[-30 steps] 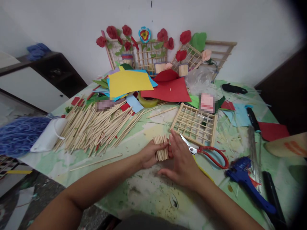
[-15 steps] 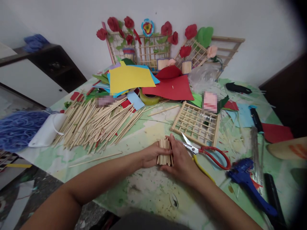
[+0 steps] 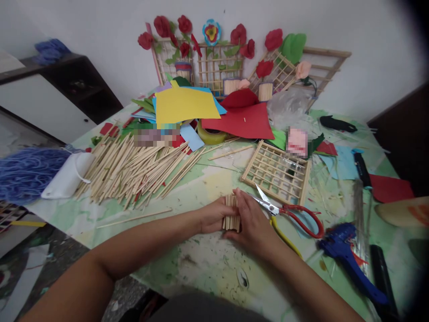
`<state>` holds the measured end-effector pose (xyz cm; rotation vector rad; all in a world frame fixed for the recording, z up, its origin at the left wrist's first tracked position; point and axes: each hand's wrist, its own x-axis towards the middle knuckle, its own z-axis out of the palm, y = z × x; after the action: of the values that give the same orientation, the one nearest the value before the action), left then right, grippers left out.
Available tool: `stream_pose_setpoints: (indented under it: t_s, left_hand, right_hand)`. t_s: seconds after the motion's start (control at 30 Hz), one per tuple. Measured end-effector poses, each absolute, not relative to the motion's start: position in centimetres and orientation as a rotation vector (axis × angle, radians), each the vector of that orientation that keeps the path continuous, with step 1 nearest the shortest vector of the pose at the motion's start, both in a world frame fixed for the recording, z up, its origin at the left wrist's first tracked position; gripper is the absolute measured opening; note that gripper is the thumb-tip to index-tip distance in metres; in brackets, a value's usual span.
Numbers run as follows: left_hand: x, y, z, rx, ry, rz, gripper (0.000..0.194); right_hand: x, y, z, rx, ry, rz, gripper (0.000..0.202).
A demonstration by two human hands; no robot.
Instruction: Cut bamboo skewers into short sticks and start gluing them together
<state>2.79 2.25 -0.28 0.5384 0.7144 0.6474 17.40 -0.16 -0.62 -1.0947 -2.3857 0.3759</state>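
Observation:
A small bundle of short wooden sticks (image 3: 231,220) stands upright between my two hands, just above the table. My left hand (image 3: 214,215) grips it from the left, with the thumb across the front. From the right, my right hand (image 3: 250,221) closes round the same bundle, its fingers along the far side. The undersides of my fingers and the bundle's back are hidden. Right beside my right hand lie scissors with red handles (image 3: 288,213), blades apart. A yellow-handled tool (image 3: 284,238) is partly covered by my right forearm.
Loose long sticks (image 3: 134,170) are heaped at the left, near blue cord (image 3: 30,176). A stick lattice (image 3: 276,172) lies behind the scissors. At the right is a blue glue gun (image 3: 351,259). Coloured sheets (image 3: 187,105) and lattices with red paper flowers (image 3: 237,35) fill the back.
The view has shifted slightly. Both hands stay round the bundle, which looks a little narrower from the front as my hands press closer together.

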Motion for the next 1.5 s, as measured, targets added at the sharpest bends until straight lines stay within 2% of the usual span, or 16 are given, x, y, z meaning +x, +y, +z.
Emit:
stream_pose_setpoints:
  t_s: [0.17, 0.27, 0.57, 0.77, 0.9, 1.03, 1.17, 1.5]
  left_hand:
    - [1.9, 2.9, 0.1, 1.187, 0.745, 0.812, 0.029]
    - [1.4, 3.2, -0.2, 1.439, 0.796, 0.768, 0.021]
    - [1.9, 3.1, -0.9, 1.415, 0.833, 0.729, 0.028]
    - [1.8, 3.2, -0.8, 1.496, 0.796, 0.674, 0.030]
    - [1.9, 3.3, -0.8, 1.398, 0.749, 0.772, 0.021]
    - [2.0, 3.4, -1.0, 0.907, 0.696, 0.898, 0.019]
    - [1.9, 3.8, -1.0, 0.475, 0.615, 0.877, 0.020]
    - [2.0, 3.8, -1.3, 0.336, 0.608, 0.790, 0.017]
  right_hand:
    - [18.1, -0.3, 0.8, -0.936, -2.295, 0.347, 0.105]
    - [18.4, -0.1, 0.9, -0.893, -2.213, 0.281, 0.094]
    - [18.0, 0.1, 0.4, -0.917, -2.334, 0.191, 0.092]
    - [18.2, 0.2, 0.7, -0.882, -2.469, 0.132, 0.080]
    - [18.0, -0.1, 0.5, -0.937, -2.329, 0.189, 0.085]
    - [17.6, -0.2, 0.0, -1.042, -2.258, 0.243, 0.094]
    - [17.3, -0.2, -0.6, -1.089, -2.310, 0.194, 0.100]
    - [17.1, 0.4, -1.5, -1.089, -2.246, 0.116, 0.098]
